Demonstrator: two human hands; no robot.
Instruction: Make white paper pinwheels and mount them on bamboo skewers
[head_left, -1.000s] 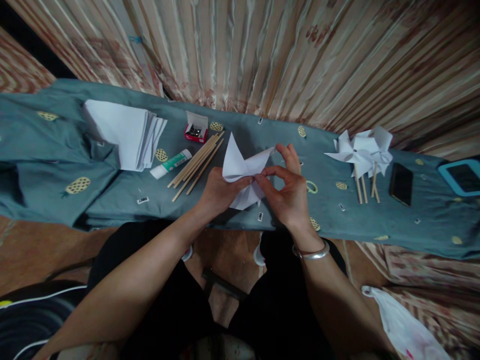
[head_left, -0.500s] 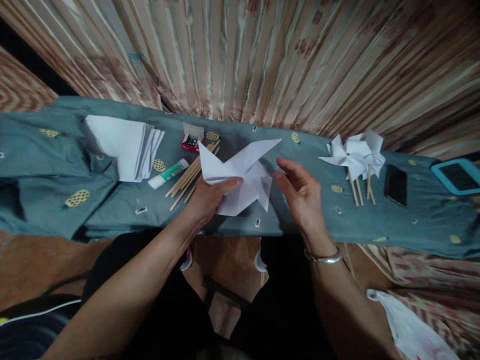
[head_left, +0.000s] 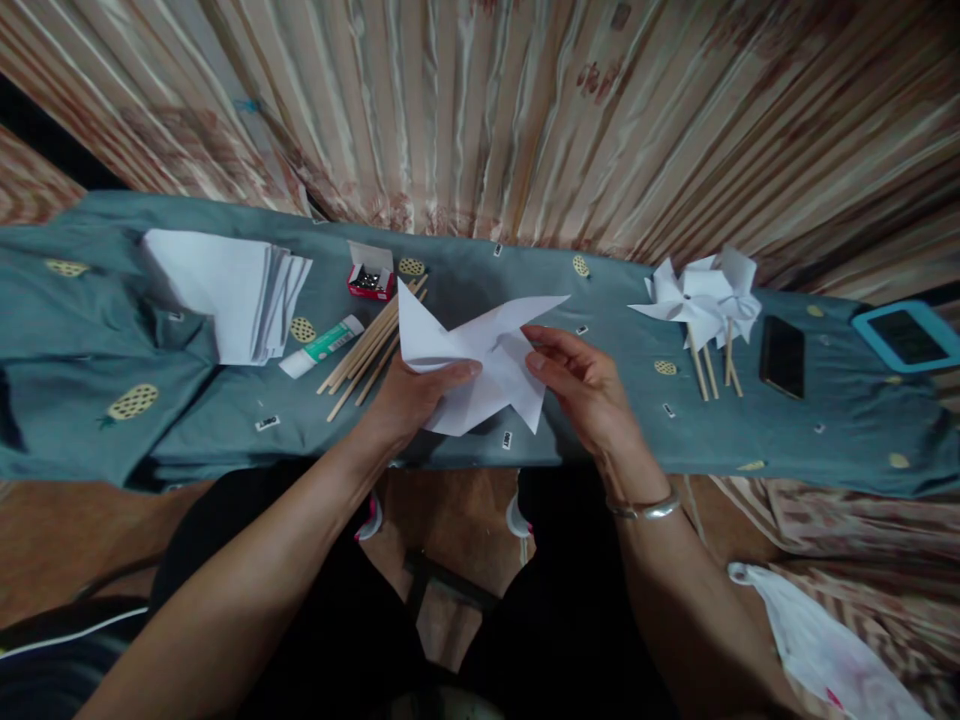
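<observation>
Wht. paper pinwheel [head_left: 491, 375]: at ctr. of cloth-covered table [head_left: 615, 440], betw. both hands, immed. R of wooden sticks [head_left: 367, 345]. Orientation: face up, approx. flat; one blade tip pts. away & slightly L, one R & slightly away, one toward wearer & R; remaining corner pts. toward wearer & L. Diagonals approx. equal; single long axis cannot be told. L hand [head_left: 405, 400]: clamped on L side, thumb on top, fingers mostly hidden. R hand [head_left: 589, 385]: narrow thumb/index pinch at R edge. Finished pinwheels [head_left: 709, 300]: far R, sticks pt. toward wearer.
</observation>
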